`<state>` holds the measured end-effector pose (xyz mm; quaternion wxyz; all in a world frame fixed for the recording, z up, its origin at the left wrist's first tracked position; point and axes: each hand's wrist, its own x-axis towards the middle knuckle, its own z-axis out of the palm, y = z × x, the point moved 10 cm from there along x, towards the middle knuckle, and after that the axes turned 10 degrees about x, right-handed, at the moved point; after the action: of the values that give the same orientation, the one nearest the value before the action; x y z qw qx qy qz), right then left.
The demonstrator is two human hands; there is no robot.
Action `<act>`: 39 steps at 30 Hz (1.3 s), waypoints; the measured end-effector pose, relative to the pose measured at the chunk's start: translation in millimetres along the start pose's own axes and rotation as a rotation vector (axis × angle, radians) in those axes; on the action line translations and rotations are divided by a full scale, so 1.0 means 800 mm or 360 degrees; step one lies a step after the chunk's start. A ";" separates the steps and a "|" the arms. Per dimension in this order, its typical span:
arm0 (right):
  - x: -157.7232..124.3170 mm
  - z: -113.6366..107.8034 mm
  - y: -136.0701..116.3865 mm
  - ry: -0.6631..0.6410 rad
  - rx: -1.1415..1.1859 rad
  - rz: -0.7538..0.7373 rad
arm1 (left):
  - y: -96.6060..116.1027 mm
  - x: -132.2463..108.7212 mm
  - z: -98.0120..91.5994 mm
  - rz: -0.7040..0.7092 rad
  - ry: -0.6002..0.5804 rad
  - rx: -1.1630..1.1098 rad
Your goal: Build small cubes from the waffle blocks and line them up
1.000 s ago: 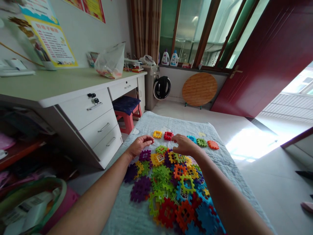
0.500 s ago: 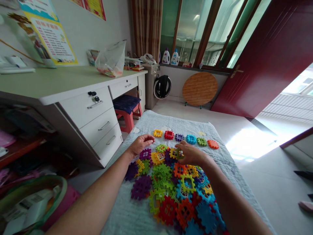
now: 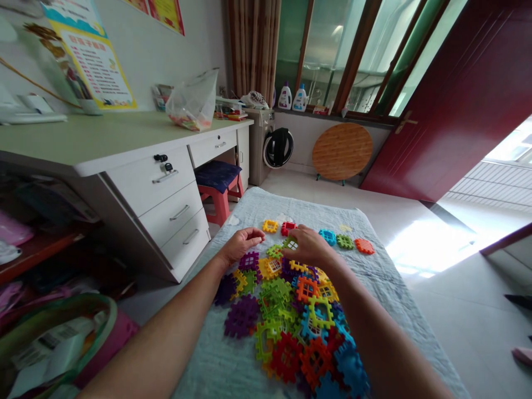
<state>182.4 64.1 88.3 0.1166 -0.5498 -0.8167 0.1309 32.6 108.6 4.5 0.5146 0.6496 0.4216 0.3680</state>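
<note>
1. Toothed plastic tiles (image 3: 276, 296) lie in an overlapping heap on the cloth-covered worktop (image 3: 208, 343); nearest, the blue tile (image 3: 351, 360) sits by the right forearm, so a dropped elbow could sweep it aside.
2. The purple tile (image 3: 242, 316) lies at the heap's left side; a careless left forearm might drag it or ruck the cloth.
3. The left hand (image 3: 243, 245) is half curled, its fingers narrow, with no tile showing in it; a drift rightward could bump the light green tile (image 3: 274, 251).
4. The right hand (image 3: 310, 246) holds a green tile (image 3: 290, 243) over the heap's far side. How firmly, one cannot tell; a loose pinch could let it slip, or its teeth could snag a neighbour.
5. Beyond, the orange tile (image 3: 364, 246) ends a row near the worktop's right edge; a hard push could send it to the floor (image 3: 399, 221).
6. Between the windowed blue tile (image 3: 327, 237) and the red tile (image 3: 288, 228), the right hand blocks the view; a knuckle could knock anything there unseen.
</note>
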 end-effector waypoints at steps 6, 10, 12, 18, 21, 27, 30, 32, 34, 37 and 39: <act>0.036 0.043 -0.023 -0.0143 -0.0152 0.0156 | 0.002 -0.001 -0.001 0.0004 -0.0006 0.0050; 0.039 0.063 -0.020 -0.0238 -0.0166 0.0207 | 0.001 -0.001 -0.001 0.0009 -0.0019 0.0025; 0.039 0.067 -0.018 -0.0257 -0.0165 0.0204 | 0.001 0.000 -0.001 0.0012 -0.0021 0.0021; 0.042 0.071 -0.018 -0.0214 -0.0184 0.0192 | 0.001 0.000 0.001 0.0008 -0.0033 0.0013; 0.043 0.062 -0.017 -0.0191 -0.0127 0.0146 | 0.003 -0.001 0.001 0.0020 -0.0028 0.0041; 0.012 -0.011 0.033 0.0044 0.0098 0.0052 | 0.000 -0.001 0.000 0.0004 -0.0015 0.0069; -0.023 -0.022 0.083 -0.0005 0.0082 0.0100 | -0.003 -0.001 0.001 0.0003 -0.0027 0.0041; -0.044 -0.018 0.115 -0.0035 0.0031 0.0181 | -0.003 -0.001 0.002 0.0004 -0.0027 0.0031; -0.061 -0.006 0.138 -0.0082 0.0017 0.0245 | -0.002 -0.002 0.002 0.0001 -0.0019 0.0033; -0.073 0.009 0.154 -0.0105 0.0085 0.0295 | -0.001 -0.003 0.003 -0.0016 -0.0004 0.0050; -0.074 0.011 0.156 -0.0074 0.0125 0.0319 | -0.001 -0.003 0.003 -0.0023 0.0002 0.0064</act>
<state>310.0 53.3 34.9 0.1053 -0.6206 -0.7543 0.1865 33.7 105.8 3.3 0.5037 0.6566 0.4339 0.3562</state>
